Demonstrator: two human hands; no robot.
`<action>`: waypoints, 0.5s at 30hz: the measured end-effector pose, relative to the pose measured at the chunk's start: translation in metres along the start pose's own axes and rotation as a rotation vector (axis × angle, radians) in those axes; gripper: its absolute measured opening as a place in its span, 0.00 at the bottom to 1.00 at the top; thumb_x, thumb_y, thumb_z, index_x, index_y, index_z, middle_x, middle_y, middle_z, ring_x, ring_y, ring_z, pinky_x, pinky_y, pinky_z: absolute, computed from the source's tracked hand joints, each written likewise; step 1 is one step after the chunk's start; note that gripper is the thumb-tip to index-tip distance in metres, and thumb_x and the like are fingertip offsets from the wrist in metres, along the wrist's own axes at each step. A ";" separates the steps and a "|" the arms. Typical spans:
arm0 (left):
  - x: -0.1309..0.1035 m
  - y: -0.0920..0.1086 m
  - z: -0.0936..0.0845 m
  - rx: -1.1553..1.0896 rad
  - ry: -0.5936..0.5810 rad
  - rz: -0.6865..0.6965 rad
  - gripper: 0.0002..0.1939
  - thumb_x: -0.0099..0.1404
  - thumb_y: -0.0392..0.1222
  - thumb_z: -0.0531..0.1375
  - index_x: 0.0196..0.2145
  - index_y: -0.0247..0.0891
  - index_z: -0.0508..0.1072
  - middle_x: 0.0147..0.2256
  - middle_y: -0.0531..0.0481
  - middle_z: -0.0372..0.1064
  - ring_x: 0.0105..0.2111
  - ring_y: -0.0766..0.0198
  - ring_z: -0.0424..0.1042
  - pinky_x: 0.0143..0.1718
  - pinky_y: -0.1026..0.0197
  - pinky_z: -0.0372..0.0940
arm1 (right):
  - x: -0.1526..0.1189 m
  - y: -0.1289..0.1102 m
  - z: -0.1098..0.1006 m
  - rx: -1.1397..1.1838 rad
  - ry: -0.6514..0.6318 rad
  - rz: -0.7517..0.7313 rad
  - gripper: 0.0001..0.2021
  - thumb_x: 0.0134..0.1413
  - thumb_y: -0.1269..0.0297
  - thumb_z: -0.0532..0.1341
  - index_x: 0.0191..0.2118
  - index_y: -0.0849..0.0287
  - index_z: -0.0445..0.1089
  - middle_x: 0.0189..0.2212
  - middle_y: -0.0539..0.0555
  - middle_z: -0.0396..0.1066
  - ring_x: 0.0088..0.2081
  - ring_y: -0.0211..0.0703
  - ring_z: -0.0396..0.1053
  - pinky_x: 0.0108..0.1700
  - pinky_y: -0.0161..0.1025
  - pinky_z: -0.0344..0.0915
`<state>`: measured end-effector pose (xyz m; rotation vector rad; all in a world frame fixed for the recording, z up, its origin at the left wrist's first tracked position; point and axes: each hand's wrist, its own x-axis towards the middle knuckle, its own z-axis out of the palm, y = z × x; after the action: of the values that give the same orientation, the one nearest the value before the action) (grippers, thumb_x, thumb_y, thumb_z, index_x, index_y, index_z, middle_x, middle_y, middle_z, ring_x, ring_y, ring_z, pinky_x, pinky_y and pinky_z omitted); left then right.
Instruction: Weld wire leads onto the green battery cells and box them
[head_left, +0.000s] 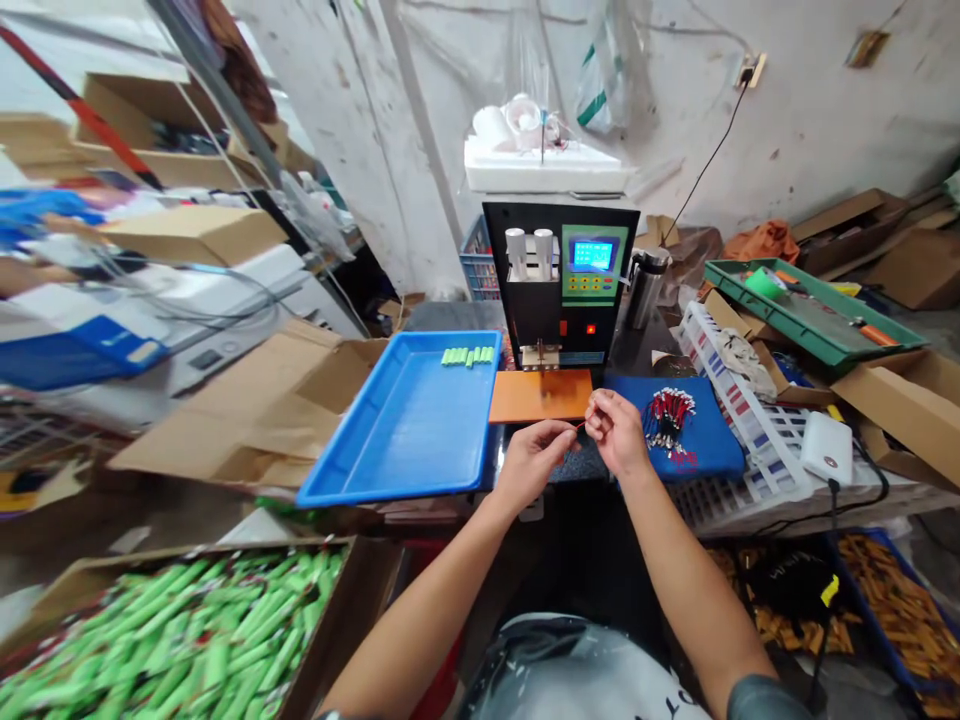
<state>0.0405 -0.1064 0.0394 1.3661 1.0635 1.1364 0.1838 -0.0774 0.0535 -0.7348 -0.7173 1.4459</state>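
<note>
My left hand (534, 458) and my right hand (618, 432) meet at the front edge of an orange board (536, 398). Between their pinched fingers runs a thin red wire (580, 426); its ends are hidden in the fingers. Just behind the board stands a black spot welder (559, 300) with a lit screen and a small red light. To the right of my right hand, a bundle of red and black wires with white connectors (671, 412) lies on a blue mat (716, 440). Several green battery cells (466, 356) sit in the far corner of a blue tray (405, 440).
At lower left, a cardboard box (375, 590) holds many green battery packs. A white plastic crate (750, 420), a green tray (817, 345) and a white power bank (827, 447) are at right. A steel flask (646, 285) stands beside the machine.
</note>
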 end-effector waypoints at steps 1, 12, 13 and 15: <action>0.000 -0.001 -0.002 -0.039 -0.003 -0.022 0.20 0.60 0.57 0.62 0.35 0.34 0.73 0.27 0.46 0.75 0.21 0.66 0.66 0.23 0.64 0.60 | 0.000 0.002 -0.001 -0.004 -0.005 0.008 0.14 0.42 0.59 0.70 0.29 0.60 0.67 0.21 0.47 0.62 0.20 0.30 0.55 0.18 0.28 0.50; 0.007 0.003 -0.032 0.009 -0.047 -0.025 0.15 0.63 0.52 0.59 0.29 0.36 0.65 0.20 0.53 0.67 0.18 0.69 0.63 0.21 0.67 0.58 | -0.001 0.035 -0.004 -0.406 -0.300 0.048 0.17 0.48 0.52 0.69 0.32 0.61 0.70 0.22 0.49 0.67 0.24 0.35 0.62 0.28 0.33 0.59; 0.008 0.004 -0.034 0.017 -0.064 -0.031 0.15 0.62 0.51 0.58 0.28 0.36 0.64 0.21 0.53 0.68 0.18 0.70 0.64 0.22 0.67 0.59 | 0.000 0.036 -0.003 -0.424 -0.305 0.045 0.17 0.48 0.51 0.69 0.31 0.61 0.69 0.22 0.49 0.67 0.24 0.36 0.62 0.28 0.34 0.59; 0.010 0.004 -0.039 0.027 -0.098 -0.050 0.14 0.62 0.49 0.57 0.27 0.36 0.64 0.23 0.51 0.70 0.19 0.70 0.64 0.22 0.67 0.59 | 0.002 0.039 -0.004 -0.450 -0.312 0.047 0.17 0.48 0.51 0.69 0.31 0.60 0.69 0.22 0.49 0.67 0.23 0.36 0.61 0.27 0.34 0.58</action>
<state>0.0040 -0.0911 0.0455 1.3945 1.0400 1.0120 0.1638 -0.0759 0.0202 -0.8789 -1.3016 1.4744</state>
